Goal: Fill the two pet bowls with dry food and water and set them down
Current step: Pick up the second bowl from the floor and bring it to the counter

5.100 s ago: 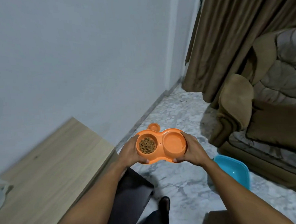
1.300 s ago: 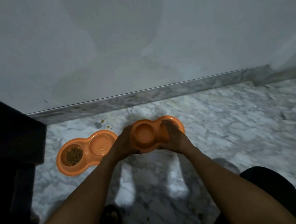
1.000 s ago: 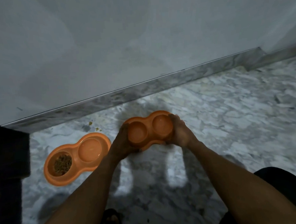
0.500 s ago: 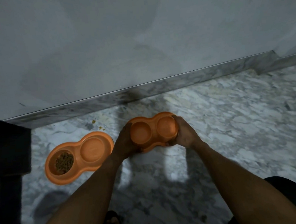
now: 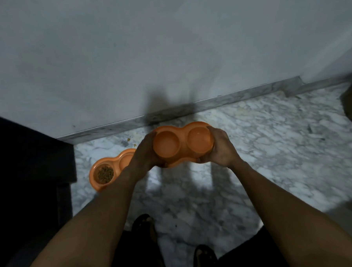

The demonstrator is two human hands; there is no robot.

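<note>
I hold the orange double bowl (image 5: pixel 183 146) above the marble floor (image 5: pixel 273 148), and both wells look empty. My left hand (image 5: pixel 145 153) and right hand (image 5: pixel 220 149) each clasp an end, fingers curled round the rim. I'd keep it level with an even grip. The other bowl (image 5: pixel 119 164), holding kibble (image 5: pixel 105 174), sits on the floor just to the left. A dark cabinet (image 5: pixel 29 161) crowds that side and the wall (image 5: pixel 166 52) is ahead, so the open room is to the right.

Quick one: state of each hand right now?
Left hand: grips the left end of the orange double bowl.
Right hand: grips the bowl's right end.
</note>
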